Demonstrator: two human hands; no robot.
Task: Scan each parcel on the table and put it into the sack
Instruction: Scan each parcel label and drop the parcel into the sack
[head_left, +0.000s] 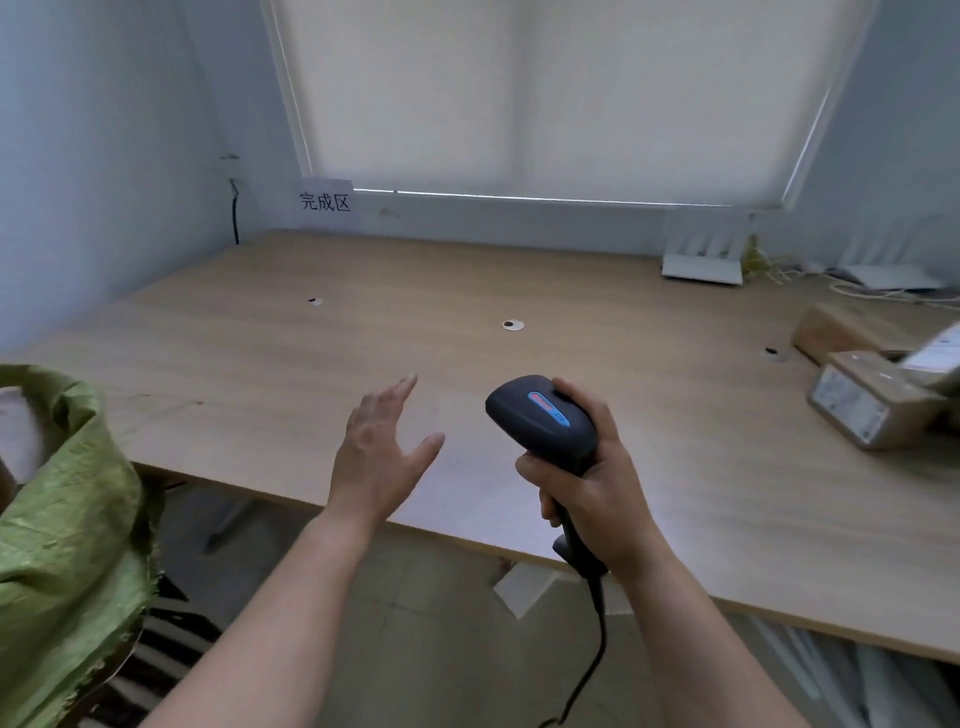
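While the right hand (587, 488) grips the handle of a black scanner (543, 421), fingers wrapped round the grip and one fingertip resting on top of the head, the left hand (382, 452) hovers beside it, to its left, fingers straight and spread, holding nothing. Head view: both hands are above the near edge of the wooden worktop (467, 291). The scanner head, marked with a blue and red label, points away from the person. Its cable (592, 660) hangs from the base of the handle below the right hand and runs down out of frame.

Parcels (878, 395) lie on the worktop well to the right of the right hand, at the frame edge: brown cartons grouped together, the nearest one showing a white label on its near side. How many there are cannot be told, as the group is cut off by the frame.

A green woven sack (67, 519) stands off the worktop, well to the left of the left hand and lower, its mouth open upward. Its contents are not visible.

Beyond the hands, a paper sign (324, 202) with printed characters sits against the far wall. A white router (701, 254) stands at the far right of the worktop.
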